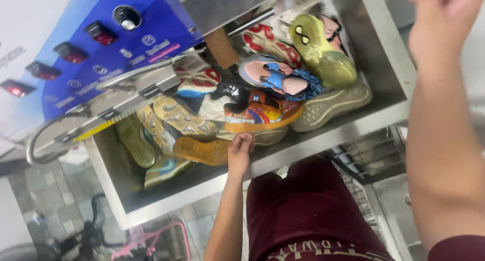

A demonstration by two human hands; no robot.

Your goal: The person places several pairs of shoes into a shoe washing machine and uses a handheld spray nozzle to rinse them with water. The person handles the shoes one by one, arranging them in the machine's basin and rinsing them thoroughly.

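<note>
A steel bin [323, 137] holds a heap of several sneakers. My left hand [239, 151] reaches over its near rim, fingers curled on the pale sole of a shoe [255, 136] that lies under an orange and blue sneaker [262, 114]. A tan shoe [199, 151] lies just left of that hand. My right hand [444, 11] is raised above the bin's right rim, blurred and partly cut off by the frame's top edge. Nothing shows in it. A yellow-green soled shoe [323, 54] and a grey and blue sneaker [270, 74] lie on top of the heap.
A blue control panel [108, 49] with red buttons and a round knob stands beside the bin. A hinged metal lid with a curved handle [55, 135] hangs over the bin's left part. Paving stones, a dark bicycle [81, 238] and a pink frame [151, 241] lie below.
</note>
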